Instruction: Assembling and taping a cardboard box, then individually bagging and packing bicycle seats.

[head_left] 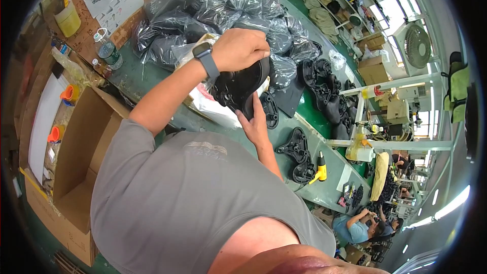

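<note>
A black bicycle saddle (pixel 241 86) is held up between my two hands, tilted, with part of its dark, moulded side showing. My left hand (pixel 238 49), with a dark watch on the wrist, closes over its upper edge. Lower down, my right hand (pixel 255 122) grips the narrower end, thumb and fingers on either side. Close behind it on the green bench lies another black saddle part (pixel 270 110). Two more black saddle parts, one a saddle base (pixel 294 144), lie to the right beside a yellow and black heat gun (pixel 320 167).
Plastic-bagged black items (pixel 218 5) are heaped at the far side. An open cardboard box (pixel 83 157) stands left, near a water bottle (pixel 107 50) and a yellow cup (pixel 67 20). More black saddles (pixel 324 91) sit right, by a white metal frame (pixel 401 145). Other people (pixel 355 228) work farther off.
</note>
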